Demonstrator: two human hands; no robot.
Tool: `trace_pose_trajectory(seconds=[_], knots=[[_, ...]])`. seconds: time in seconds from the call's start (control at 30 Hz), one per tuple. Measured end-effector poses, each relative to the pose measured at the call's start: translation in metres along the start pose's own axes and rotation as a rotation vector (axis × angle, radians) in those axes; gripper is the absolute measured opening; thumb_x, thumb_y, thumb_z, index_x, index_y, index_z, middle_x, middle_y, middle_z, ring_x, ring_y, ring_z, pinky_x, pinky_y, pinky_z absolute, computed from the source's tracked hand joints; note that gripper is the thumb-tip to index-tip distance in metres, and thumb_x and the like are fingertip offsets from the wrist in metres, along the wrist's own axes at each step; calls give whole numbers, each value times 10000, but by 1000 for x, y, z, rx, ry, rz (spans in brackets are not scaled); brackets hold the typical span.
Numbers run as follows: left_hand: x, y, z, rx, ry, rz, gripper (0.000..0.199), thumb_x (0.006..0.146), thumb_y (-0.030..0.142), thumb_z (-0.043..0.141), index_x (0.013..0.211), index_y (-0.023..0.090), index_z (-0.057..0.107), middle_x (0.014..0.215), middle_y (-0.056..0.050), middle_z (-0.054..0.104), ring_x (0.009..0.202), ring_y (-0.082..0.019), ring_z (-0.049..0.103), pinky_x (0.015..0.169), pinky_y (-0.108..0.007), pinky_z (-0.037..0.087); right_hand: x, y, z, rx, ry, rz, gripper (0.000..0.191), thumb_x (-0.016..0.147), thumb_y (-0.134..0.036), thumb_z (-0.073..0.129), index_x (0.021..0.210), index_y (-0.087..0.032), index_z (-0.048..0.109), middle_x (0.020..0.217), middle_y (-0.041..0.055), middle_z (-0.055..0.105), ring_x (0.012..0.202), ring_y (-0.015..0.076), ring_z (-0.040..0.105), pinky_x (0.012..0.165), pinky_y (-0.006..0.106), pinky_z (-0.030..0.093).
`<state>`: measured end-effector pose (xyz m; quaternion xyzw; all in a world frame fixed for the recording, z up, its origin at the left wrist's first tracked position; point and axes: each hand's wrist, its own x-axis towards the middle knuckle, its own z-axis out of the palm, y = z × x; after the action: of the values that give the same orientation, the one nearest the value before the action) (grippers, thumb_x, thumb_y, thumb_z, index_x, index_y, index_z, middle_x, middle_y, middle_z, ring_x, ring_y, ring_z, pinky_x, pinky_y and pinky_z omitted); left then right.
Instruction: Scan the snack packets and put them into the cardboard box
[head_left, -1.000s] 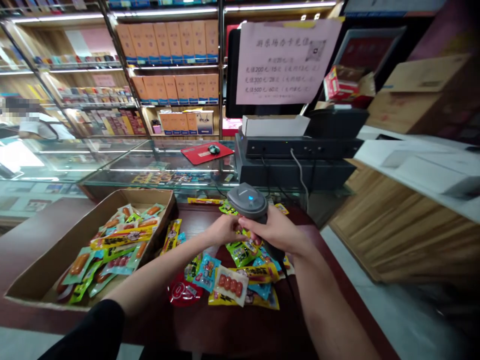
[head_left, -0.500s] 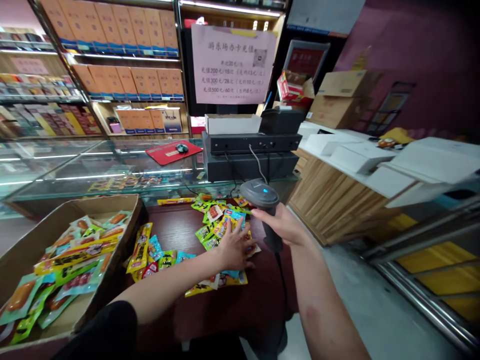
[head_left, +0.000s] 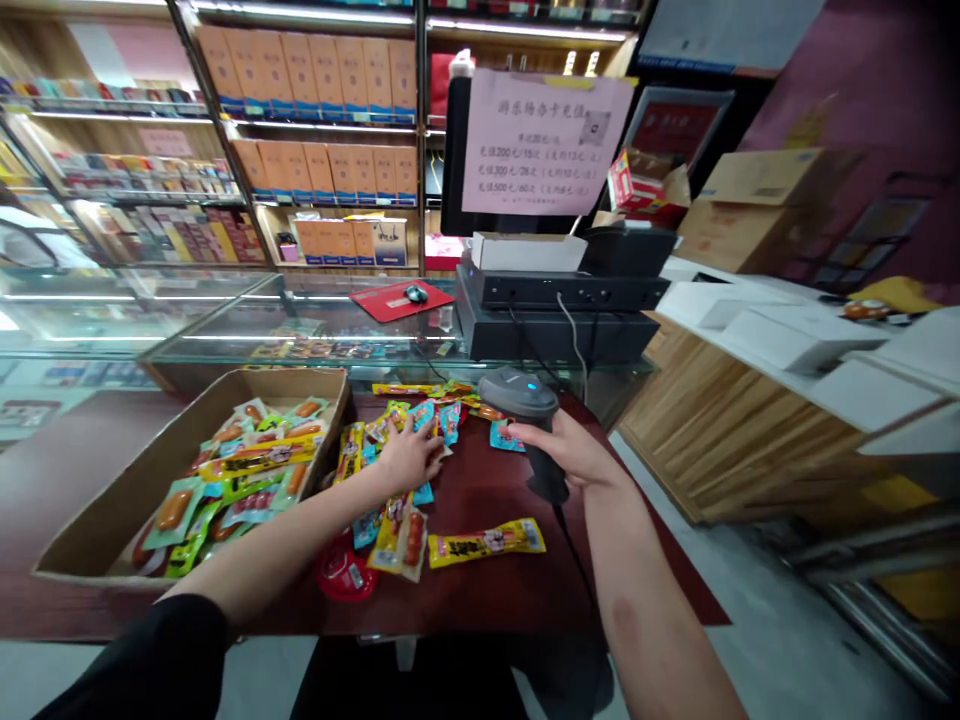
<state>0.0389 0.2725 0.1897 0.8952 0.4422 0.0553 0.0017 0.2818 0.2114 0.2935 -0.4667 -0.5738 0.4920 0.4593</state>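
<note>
My right hand point(head_left: 574, 450) is wrapped round the handle of a dark grey barcode scanner point(head_left: 519, 393), its blue light lit and its cord hanging down. My left hand point(head_left: 409, 458) lies with fingers spread on a heap of small snack packets point(head_left: 394, 515) on the dark red table point(head_left: 487, 600). A long yellow snack packet point(head_left: 487, 543) lies by itself nearer the front edge. Beside the heap is a round red packet point(head_left: 346, 575). Under the scanner shows a blue packet point(head_left: 507, 435).
At left stands a cardboard box point(head_left: 97, 520) holding several wrapped sausages point(head_left: 174, 508). Behind the table are a glass counter point(head_left: 315, 310), a red mouse mat point(head_left: 382, 303) and a black cash drawer point(head_left: 555, 335). A wooden cabinet point(head_left: 735, 410) stands at right.
My left hand has moved left across the table, and the packets are now gathered closer to the box. The view has turned left. My right hand still holds the scanner.
</note>
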Motion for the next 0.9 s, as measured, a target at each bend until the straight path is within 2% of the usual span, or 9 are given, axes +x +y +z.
trace_pose_trajectory(seconds=[0.1, 0.2, 0.33, 0.4, 0.47, 0.57, 0.67, 0.8, 0.9], knots=[[-7, -31, -13, -79, -27, -76, 476, 864, 547, 435, 1244, 303, 587, 1419, -113, 439, 1316, -434, 294, 984, -691, 243, 7, -2, 15, 5, -5, -5, 449, 701, -380, 753, 1091, -183, 646, 1061, 73, 698, 1004, 259, 634, 943, 437, 462], [-24, -36, -37, -171, 10, -29, 555, 875, 594, 382, 1344, 320, 497, 1425, -110, 437, 1332, -397, 306, 1031, -628, 241, 9, -6, 25, 18, -42, -37, 486, 706, -388, 748, 1129, -180, 631, 1114, 74, 685, 1055, 260, 616, 971, 451, 442], [-80, -15, -60, -182, 30, 336, 802, 714, 708, 544, 1415, 355, 383, 1509, -89, 327, 1375, -379, 255, 1078, -577, 197, 4, -12, 31, 9, -77, -45, 518, 709, -393, 744, 1163, -178, 618, 1204, 90, 649, 1150, 274, 566, 1005, 467, 413], [-108, -4, -55, -150, -26, 545, 855, 665, 738, 561, 1420, 393, 355, 1523, -59, 311, 1391, -363, 232, 1078, -558, 212, 1, -14, 32, 8, -87, -47, 529, 709, -395, 744, 1177, -184, 614, 1246, 92, 629, 1186, 277, 540, 1020, 473, 400], [-122, 2, -42, -103, -53, 620, 795, 705, 704, 550, 1417, 417, 346, 1519, -28, 324, 1404, -321, 226, 1081, -530, 229, 1, -16, 34, 11, -95, -51, 532, 705, -394, 749, 1178, -189, 616, 1270, 93, 615, 1209, 285, 522, 1026, 480, 397], [-108, 1, -20, -35, -58, 555, 747, 747, 638, 561, 1422, 409, 337, 1528, -19, 306, 1418, -310, 190, 1068, -529, 249, 3, -15, 35, 25, -128, -54, 500, 703, -388, 755, 1146, -190, 635, 1258, 93, 623, 1209, 301, 524, 1012, 490, 409], [-67, -11, -10, 17, -70, 530, 685, 799, 586, 533, 1425, 394, 335, 1554, -39, 235, 1422, -317, 170, 1064, -542, 232, 5, -13, 34, 44, -158, -61, 449, 717, -376, 750, 1118, -198, 652, 1208, 84, 653, 1194, 297, 541, 1005, 484, 418], [-24, -22, -15, 30, 6, 438, 682, 800, 596, 528, 1415, 344, 377, 1545, -87, 252, 1418, -342, 170, 1069, -573, 189, 4, -15, 28, 54, -151, -79, 421, 724, -366, 749, 1101, -204, 653, 1181, 73, 668, 1182, 280, 552, 1009, 459, 423], [-23, -2, -21, -53, 87, 466, 797, 748, 666, 538, 1429, 284, 377, 1533, -142, 261, 1408, -373, 182, 1072, -584, 169, 0, -18, 23, 39, -120, -98, 448, 731, -363, 743, 1136, -202, 636, 1220, 70, 649, 1206, 273, 530, 1038, 460, 394]])
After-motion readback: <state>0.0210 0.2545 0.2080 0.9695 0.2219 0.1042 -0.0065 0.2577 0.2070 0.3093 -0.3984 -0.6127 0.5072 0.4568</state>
